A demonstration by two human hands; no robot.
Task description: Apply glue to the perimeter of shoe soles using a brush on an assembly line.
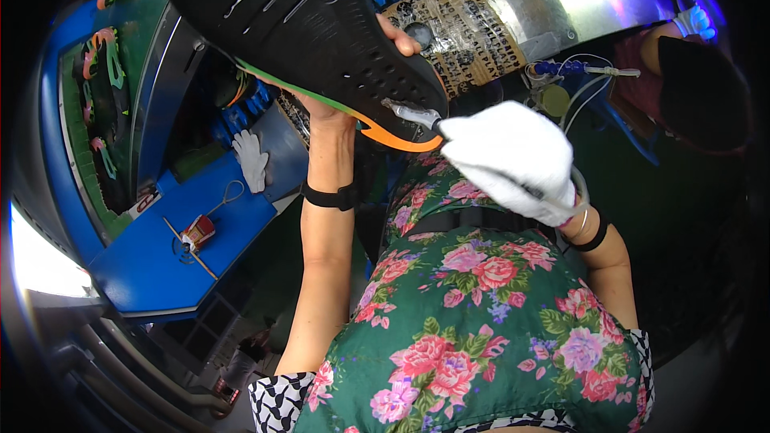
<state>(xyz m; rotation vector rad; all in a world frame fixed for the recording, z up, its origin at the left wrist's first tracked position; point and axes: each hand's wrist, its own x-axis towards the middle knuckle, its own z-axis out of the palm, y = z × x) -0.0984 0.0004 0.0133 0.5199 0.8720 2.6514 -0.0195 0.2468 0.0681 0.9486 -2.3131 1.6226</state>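
Observation:
A large black shoe sole (321, 48) with a green and orange edge tilts in front of me. It has rows of small holes near its lower end and three pale, shiny streaks higher up. My bare left hand (322, 109) grips it from underneath, with fingertips showing past the far edge. In a white glove, my right hand (509, 162) is closed around a small brush (415, 115). The brush's pale, wet-looking tip touches the sole near the holes. The glove hides the brush's handle.
On the left, a blue side table (152, 261) bears a grey-white glove (251, 162), a red container (198, 230) and a thin stick. Beyond it, a green belt (108, 192) carries more soles. Taped cardboard (461, 28) covers the ledge ahead. Another person (702, 96) is at right.

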